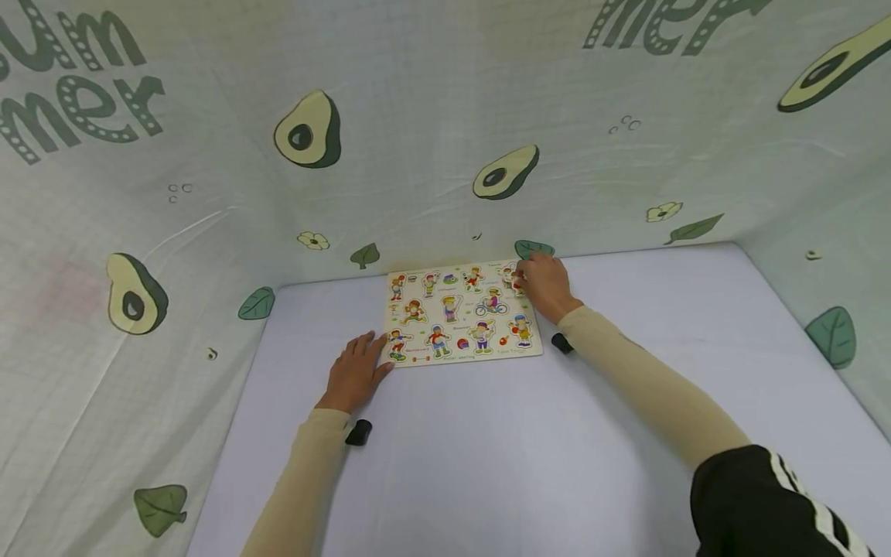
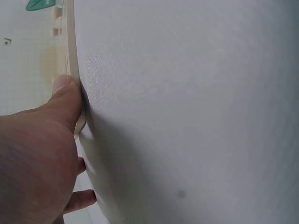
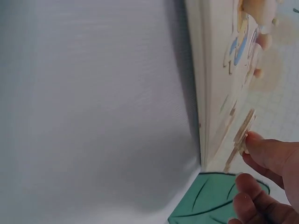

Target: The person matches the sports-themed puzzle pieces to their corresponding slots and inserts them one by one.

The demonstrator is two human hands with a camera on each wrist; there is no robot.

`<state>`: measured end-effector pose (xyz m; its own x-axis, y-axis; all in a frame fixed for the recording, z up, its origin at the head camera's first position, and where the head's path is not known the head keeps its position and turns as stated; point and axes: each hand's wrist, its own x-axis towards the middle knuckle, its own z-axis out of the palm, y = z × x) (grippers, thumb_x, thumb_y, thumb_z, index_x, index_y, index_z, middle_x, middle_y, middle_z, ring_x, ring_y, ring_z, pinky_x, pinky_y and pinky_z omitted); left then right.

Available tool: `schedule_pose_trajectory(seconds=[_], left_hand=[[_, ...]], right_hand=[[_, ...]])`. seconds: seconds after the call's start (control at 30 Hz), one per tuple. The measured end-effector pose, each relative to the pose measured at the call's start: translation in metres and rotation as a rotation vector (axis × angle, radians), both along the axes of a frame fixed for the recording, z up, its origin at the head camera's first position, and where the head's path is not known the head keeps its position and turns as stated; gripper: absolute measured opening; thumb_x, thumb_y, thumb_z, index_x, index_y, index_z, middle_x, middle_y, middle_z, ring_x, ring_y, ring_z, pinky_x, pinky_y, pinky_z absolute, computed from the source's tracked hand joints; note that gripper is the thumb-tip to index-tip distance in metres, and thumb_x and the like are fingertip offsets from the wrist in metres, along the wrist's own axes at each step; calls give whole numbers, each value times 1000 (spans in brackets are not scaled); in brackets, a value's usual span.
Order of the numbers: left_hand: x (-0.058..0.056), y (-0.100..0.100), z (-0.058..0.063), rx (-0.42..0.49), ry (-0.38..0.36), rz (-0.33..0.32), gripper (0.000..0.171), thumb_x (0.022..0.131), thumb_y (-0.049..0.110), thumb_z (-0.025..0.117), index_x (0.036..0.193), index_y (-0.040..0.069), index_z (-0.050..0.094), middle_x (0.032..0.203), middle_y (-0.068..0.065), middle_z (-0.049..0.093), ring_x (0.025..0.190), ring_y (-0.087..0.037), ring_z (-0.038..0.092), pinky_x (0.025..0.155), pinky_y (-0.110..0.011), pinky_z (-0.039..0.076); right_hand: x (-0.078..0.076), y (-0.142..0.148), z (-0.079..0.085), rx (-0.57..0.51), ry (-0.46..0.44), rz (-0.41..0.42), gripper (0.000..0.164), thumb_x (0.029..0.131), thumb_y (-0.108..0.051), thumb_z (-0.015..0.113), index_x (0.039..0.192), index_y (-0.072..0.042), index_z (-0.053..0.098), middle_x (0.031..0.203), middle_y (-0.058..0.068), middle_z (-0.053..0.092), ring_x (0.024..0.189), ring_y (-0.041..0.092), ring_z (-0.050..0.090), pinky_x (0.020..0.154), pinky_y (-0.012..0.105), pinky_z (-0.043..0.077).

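Observation:
A wooden peg puzzle board (image 1: 462,310) with pictures of children at sports lies on the white table. My left hand (image 1: 353,371) rests at its lower left corner, fingers spread loosely. In the left wrist view the thumb (image 2: 67,100) presses on the board's edge (image 2: 71,46). Over the upper right corner, my right hand (image 1: 547,286) pinches a small wooden puzzle piece between thumb and finger. The right wrist view shows this puzzle piece (image 3: 245,125) edge-on, tilted close over the board; its picture is mostly hidden.
Knobbed puzzle pieces such as the cyclist (image 1: 492,302) and the skateboarder (image 1: 397,344) sit in the board. Behind it hangs a cloth (image 1: 418,201) printed with avocados and leaves. Black wrist devices (image 1: 359,432) are worn on both sleeves.

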<state>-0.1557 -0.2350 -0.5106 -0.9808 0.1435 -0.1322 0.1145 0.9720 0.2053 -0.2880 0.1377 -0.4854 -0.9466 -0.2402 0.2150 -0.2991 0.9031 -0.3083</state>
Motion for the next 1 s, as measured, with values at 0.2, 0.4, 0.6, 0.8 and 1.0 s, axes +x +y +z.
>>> schedule_pose_trajectory(seconds=[0.2, 0.4, 0.6, 0.8, 1.0], left_hand=[[-1, 0, -1, -7, 3, -6, 66, 107, 37, 64, 162, 9, 42, 165, -23, 37, 151, -46, 35, 114, -69, 39], [-1, 0, -2, -14, 11, -7, 65, 106, 37, 65, 161, 9, 44, 165, -23, 38, 151, -47, 35, 113, -69, 40], [-2, 0, -3, -16, 18, 0, 66, 106, 38, 66, 161, 10, 44, 165, -21, 39, 152, -45, 36, 114, -68, 39], [-3, -1, -4, -23, 1, -2, 66, 106, 39, 64, 162, 10, 42, 166, -22, 37, 153, -45, 34, 116, -68, 38], [-1, -1, -1, -11, -11, 6, 66, 106, 37, 64, 162, 10, 42, 166, -22, 36, 153, -45, 33, 116, -69, 36]], right_hand=[[-14, -11, 0, 38, -15, 0, 14, 100, -12, 75, 103, 1, 77, 106, 19, 70, 104, 37, 64, 98, 54, 51], [-24, -17, -2, 64, -60, -24, 14, 101, -13, 73, 101, 1, 76, 109, 19, 68, 108, 38, 62, 97, 54, 50], [-28, -20, -4, 74, -76, -39, 13, 101, -12, 73, 98, 1, 76, 111, 21, 68, 109, 38, 61, 97, 53, 49], [-32, -22, -5, 93, -78, -33, 14, 100, -13, 75, 102, 1, 76, 112, 21, 69, 113, 40, 61, 102, 55, 48], [-34, -24, -7, 134, -90, -29, 15, 101, -15, 73, 102, 0, 76, 112, 21, 69, 109, 39, 62, 99, 53, 49]])
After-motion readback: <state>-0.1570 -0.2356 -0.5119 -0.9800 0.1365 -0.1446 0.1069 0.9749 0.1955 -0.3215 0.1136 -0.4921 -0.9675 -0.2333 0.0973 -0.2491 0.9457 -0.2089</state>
